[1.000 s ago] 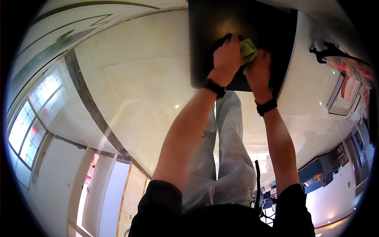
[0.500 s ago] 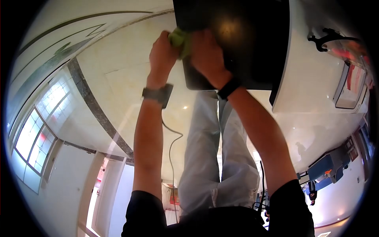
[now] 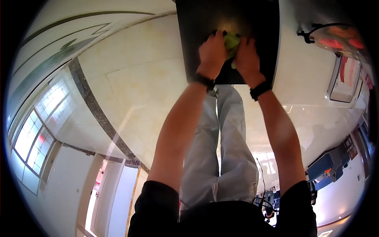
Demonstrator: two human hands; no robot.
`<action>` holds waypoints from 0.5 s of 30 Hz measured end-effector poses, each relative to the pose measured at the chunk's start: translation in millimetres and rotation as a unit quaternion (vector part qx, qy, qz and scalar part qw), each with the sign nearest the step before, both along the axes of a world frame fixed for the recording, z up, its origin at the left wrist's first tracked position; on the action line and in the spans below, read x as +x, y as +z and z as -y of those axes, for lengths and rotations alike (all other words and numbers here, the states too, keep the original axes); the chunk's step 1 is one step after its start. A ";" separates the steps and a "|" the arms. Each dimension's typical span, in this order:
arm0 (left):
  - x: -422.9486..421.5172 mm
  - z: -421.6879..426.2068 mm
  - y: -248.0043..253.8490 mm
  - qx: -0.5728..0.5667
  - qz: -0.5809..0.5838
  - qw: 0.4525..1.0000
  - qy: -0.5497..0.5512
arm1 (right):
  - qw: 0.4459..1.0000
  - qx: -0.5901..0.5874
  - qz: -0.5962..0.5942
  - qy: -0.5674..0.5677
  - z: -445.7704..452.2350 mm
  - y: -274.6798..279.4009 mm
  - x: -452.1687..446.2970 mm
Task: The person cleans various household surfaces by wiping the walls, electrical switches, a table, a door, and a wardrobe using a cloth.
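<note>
A green cloth (image 3: 232, 44) is bunched between my two hands over a black, flat surface (image 3: 197, 23). My left hand (image 3: 213, 53) grips the cloth's left side, with its fingers curled. On the right side of the cloth, my right hand (image 3: 246, 59) has its fingers bent round the edge. Both wrists wear black bands. The undersides of the fingers and the part of the cloth beneath them are hidden.
Right of the black surface, a decorated item on a dark stand (image 3: 335, 37) rests near a framed tray-like object (image 3: 346, 81). Pale floor tiles (image 3: 134, 79) lie to the left. A blue-grey seat (image 3: 327, 168) shows at the lower right.
Half a second ago both hands and the cloth were at the black surface's left edge. They have since moved right, over the surface, and the hands remain on the cloth.
</note>
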State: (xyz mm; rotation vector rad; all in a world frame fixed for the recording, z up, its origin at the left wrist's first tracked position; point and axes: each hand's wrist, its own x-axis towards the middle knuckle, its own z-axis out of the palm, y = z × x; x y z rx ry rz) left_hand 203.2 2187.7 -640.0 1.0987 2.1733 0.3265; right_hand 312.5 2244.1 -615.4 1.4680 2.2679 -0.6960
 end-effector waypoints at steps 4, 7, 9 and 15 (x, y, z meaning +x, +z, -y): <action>-10.5 58.9 11.8 -0.048 0.034 0.997 0.043 | 1.000 0.003 -0.004 0.030 65.9 -11.1 -3.7; -29.5 99.2 22.8 -0.094 0.030 0.993 0.065 | 0.994 0.061 -0.081 0.043 113.1 -16.4 -18.1; -29.1 117.1 29.2 -0.101 0.024 0.991 0.088 | 0.990 0.054 -0.121 0.049 129.1 -15.0 -23.9; 3.8 118.9 28.1 -0.145 0.000 0.987 0.075 | 0.994 0.003 -0.110 -0.006 126.2 -5.7 5.0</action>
